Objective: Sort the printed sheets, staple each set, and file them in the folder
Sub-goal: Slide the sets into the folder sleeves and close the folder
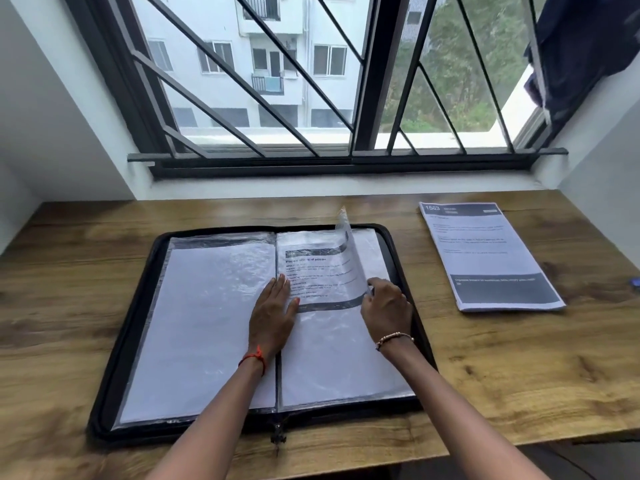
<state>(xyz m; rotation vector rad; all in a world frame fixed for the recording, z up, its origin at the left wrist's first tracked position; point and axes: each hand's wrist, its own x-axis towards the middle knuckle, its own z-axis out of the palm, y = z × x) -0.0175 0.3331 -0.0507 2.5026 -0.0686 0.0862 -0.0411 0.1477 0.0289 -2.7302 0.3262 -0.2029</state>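
A black zip folder (133,327) lies open on the wooden desk, with clear plastic sleeves on both sides. A printed sheet (318,271) with dark bands sits in the right-hand sleeve, whose top flap curls upward. My left hand (275,311) lies flat near the folder's spine, fingers straight, pressing on the sleeve. My right hand (386,308) pinches the right edge of the printed sheet and sleeve. A stapled set of printed sheets (485,254) lies on the desk to the right of the folder.
The wooden desk (519,358) runs under a barred window (311,98). Dark cloth (585,46) hangs at the upper right. A small blue object (635,282) shows at the desk's right edge.
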